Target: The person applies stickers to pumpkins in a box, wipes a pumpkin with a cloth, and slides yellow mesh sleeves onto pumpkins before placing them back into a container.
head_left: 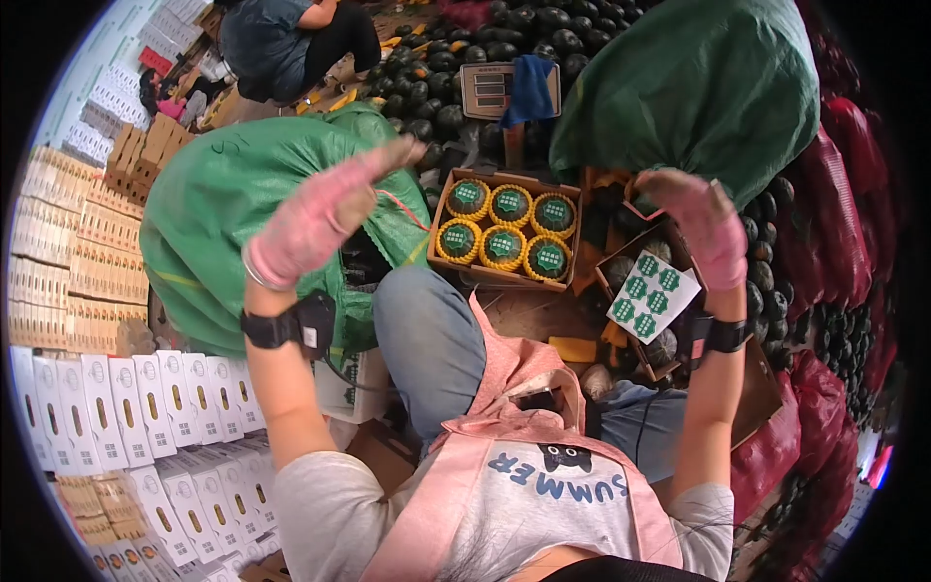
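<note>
My left hand (315, 218), in a pink glove with bare fingertips, is raised in front of the green woven sack (242, 175). Its fingers are stretched out, somewhat blurred, and hold nothing I can see. My right hand (703, 223), gloved alike, is held up on the other side with its fingers extended. Between the two hands is a cardboard box (436, 228) of dark green squashes (510, 203), each in a yellow foam net with a green label on top. Below my right hand, a sheet of green stickers (652, 296) lies over a second box (664, 373) holding squashes.
A scale (485, 92) with a blue cloth (529, 90) stands beyond the box. Loose squashes (446, 116) pile up behind it. Another green sack (698, 87) and red net bags (834, 213) line the right. Stacked cartons (155, 407) fill the left. A person (291, 44) crouches at the back.
</note>
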Demonstrator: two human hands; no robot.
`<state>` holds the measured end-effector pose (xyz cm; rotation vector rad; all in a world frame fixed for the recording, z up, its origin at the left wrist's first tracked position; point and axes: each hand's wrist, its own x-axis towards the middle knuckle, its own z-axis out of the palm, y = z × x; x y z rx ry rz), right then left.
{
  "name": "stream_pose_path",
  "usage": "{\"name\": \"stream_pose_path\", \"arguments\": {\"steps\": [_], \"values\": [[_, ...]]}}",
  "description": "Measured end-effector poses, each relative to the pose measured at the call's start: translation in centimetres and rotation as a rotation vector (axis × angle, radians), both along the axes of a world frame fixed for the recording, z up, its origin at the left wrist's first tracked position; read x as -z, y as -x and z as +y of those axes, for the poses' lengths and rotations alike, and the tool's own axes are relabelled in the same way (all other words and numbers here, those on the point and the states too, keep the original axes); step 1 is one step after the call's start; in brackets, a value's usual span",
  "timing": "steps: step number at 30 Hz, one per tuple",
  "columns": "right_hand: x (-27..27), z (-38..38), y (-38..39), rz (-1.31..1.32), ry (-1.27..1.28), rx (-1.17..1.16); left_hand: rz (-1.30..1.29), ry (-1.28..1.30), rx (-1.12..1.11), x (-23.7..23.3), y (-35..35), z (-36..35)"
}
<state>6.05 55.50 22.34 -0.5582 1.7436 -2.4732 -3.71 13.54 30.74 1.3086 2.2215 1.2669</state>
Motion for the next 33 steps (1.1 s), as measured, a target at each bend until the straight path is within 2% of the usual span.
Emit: {"name": "stream_pose_path", "arguments": {"steps": [1,2,3,4,5,7,8,11,15,22,33], "values": [[-2.4,-1.0,0.1,0.021,0.024,0.089,-0.044,-0.120,0.072,-1.3,-0.1,1.0],[-4.3,-0.9,0.7,0.155,0.006,-0.051,-0.087,-0.241,0.144,-2.7,-0.2,2.2],[-5.4,-1.2,0.9,0.174,0.085,-0.097,-0.113,-0.294,0.268,-4.1,0.3,3.2],[-7.5,-1.4,1.4,0.291,-0.040,-0.187,-0.141,-0.346,0.392,-5.6,0.5,4.1],[-9.4,-2.4,1.4,0.347,-0.024,-0.252,-0.206,-0.378,0.454,-7.4,0.1,5.0],[-13.1,-3.8,1.0,0.509,-0.164,-0.262,-0.286,-0.429,0.564,-9.6,-0.2,5.8],[-15.2,-4.0,0.5,0.508,-0.165,-0.260,-0.286,-0.455,0.585,-10.4,-0.2,5.5],[-19.4,-4.7,-0.4,0.654,-0.476,-0.197,-0.277,-0.519,0.615,-12.4,0.0,4.0],[-20.8,-4.9,-0.3,0.695,-0.625,-0.143,-0.237,-0.580,0.592,-14.7,0.8,0.8],[-21.5,-5.3,0.1,0.710,-0.693,-0.117,-0.187,-0.598,0.548,-16.6,0.2,-1.8],[-21.5,-5.7,-0.2,0.677,-0.682,-0.125,-0.194,-0.518,0.624,-16.4,1.0,1.8]]}}
